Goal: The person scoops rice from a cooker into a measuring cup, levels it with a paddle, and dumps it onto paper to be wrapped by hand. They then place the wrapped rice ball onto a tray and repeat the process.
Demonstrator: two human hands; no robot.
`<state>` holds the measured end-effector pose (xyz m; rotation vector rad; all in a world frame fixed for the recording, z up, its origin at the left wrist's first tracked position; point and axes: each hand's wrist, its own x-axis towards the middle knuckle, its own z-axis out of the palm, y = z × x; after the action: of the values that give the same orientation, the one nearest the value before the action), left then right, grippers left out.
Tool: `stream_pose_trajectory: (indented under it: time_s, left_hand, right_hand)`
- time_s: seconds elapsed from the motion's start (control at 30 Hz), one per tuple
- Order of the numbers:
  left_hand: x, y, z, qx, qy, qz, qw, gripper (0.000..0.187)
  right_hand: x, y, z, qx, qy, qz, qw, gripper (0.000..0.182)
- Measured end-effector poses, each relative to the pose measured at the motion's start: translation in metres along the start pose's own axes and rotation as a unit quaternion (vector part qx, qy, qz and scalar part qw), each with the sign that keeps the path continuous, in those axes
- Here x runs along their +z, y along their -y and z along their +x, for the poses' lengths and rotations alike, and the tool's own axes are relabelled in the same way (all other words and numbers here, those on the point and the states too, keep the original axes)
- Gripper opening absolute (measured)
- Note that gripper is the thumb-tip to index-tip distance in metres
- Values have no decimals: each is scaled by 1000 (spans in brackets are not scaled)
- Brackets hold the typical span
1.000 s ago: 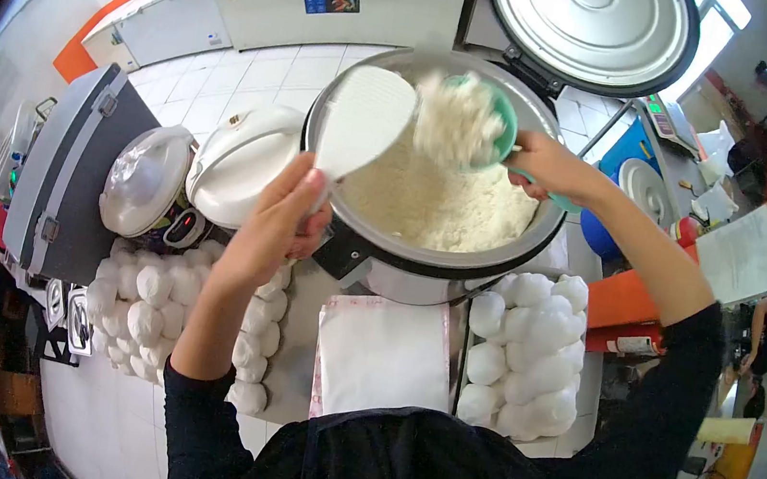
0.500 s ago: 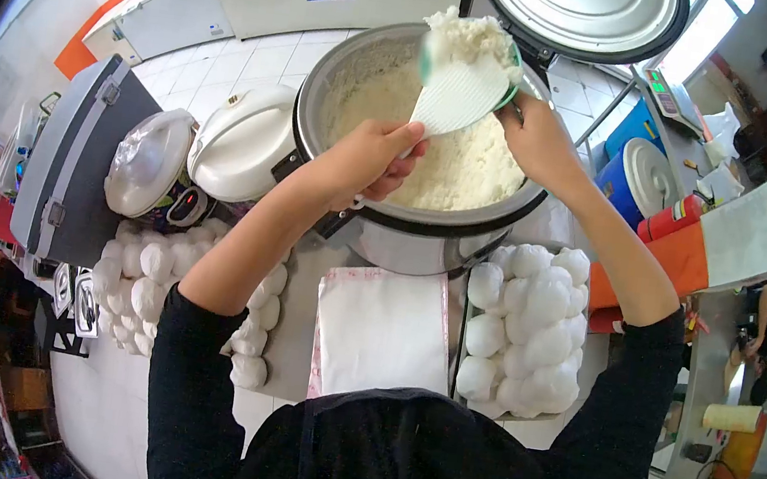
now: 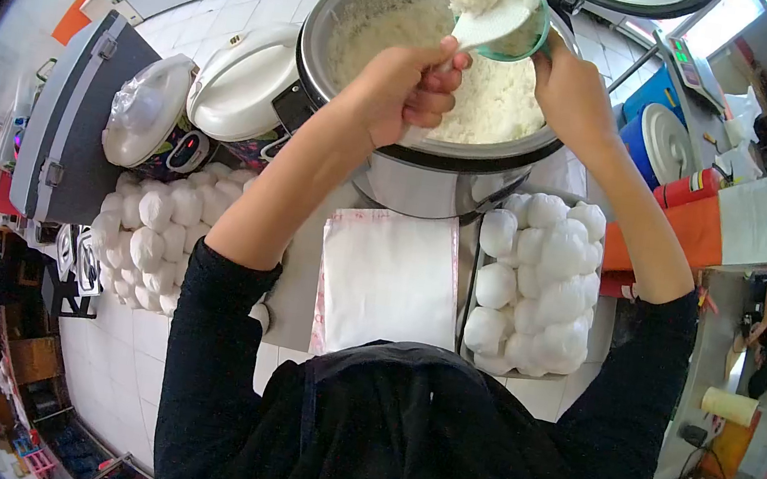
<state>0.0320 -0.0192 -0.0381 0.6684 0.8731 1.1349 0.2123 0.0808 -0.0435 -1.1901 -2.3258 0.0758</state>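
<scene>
Head view: top centre, over the rice cooker (image 3: 336, 10).
Right hand (image 3: 572, 95): you grip the green cup (image 3: 527, 35), heaped with rice.
Left hand (image 3: 403, 92): clamped on the paddle (image 3: 484, 30), pressing against the rice.

From the head camera I saw my left hand (image 3: 403, 87) closed around the handle of a white rice paddle (image 3: 489, 29), whose blade pressed against the heaped rice in a green cup (image 3: 528, 28). My right hand (image 3: 572, 95) gripped that cup from the other side, above the big steel rice cooker (image 3: 432, 164), which was full of cooked rice. Below the cooker lay a stack of white wrapping sheets (image 3: 389, 274). To its right a tray (image 3: 595, 340) held piled rice balls, and another heap of rice balls (image 3: 156, 234) lay on the left, beside two smaller cookers (image 3: 196, 118) with shut lids.
</scene>
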Motion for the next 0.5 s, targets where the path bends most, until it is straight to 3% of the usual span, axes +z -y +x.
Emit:
stream_pose_trajectory:
  time_s: [0.1, 0.17, 0.23, 0.27, 0.3, 0.33, 0.37, 0.4, 0.43, 0.47, 0.5]
  left_hand:
    - [-7, -7, -1, 22, 22, -15, 999, 23]
    - [-14, -6, 4, -9, 71, -83, 994, 23]
    - [-21, -5, 10, -25, 89, -95, 991, 22]
    - [-26, -6, 13, -35, 61, -121, 990, 21]
    - [-33, -9, 15, -45, 33, -147, 988, 19]
    - [-42, -15, 14, -47, 59, -144, 987, 17]
    - [-47, -18, 16, -31, -13, -41, 999, 16]
    - [-48, -23, 17, -18, -84, 62, 994, 16]
    - [-62, -28, 26, -29, -95, 169, 981, 22]
    - [-65, -33, 36, -25, -187, 389, 902, 22]
    - [-93, -38, 57, 3, -208, 603, 770, 21]
  right_hand:
    - [-8, -11, 1, 8, 6, 9, 1000, 28]
    - [-3, -41, 13, 12, 22, 9, 1000, 30]
    - [0, -60, 24, -41, 75, 35, 996, 34]
    - [-9, -66, 28, 4, 142, 24, 990, 32]
    - [-21, -64, 27, 5, 143, 24, 989, 32]
    - [-33, -62, 22, 99, 200, 108, 969, 38]
    - [-40, -64, 17, 192, 253, 189, 929, 45]
    - [-41, -73, 11, 220, 263, 266, 901, 47]
    - [-36, -97, 14, 260, 302, 325, 858, 38]
    - [-36, -96, 2, 258, 299, 406, 824, 32]
    - [-40, -89, -5, 253, 293, 484, 785, 27]
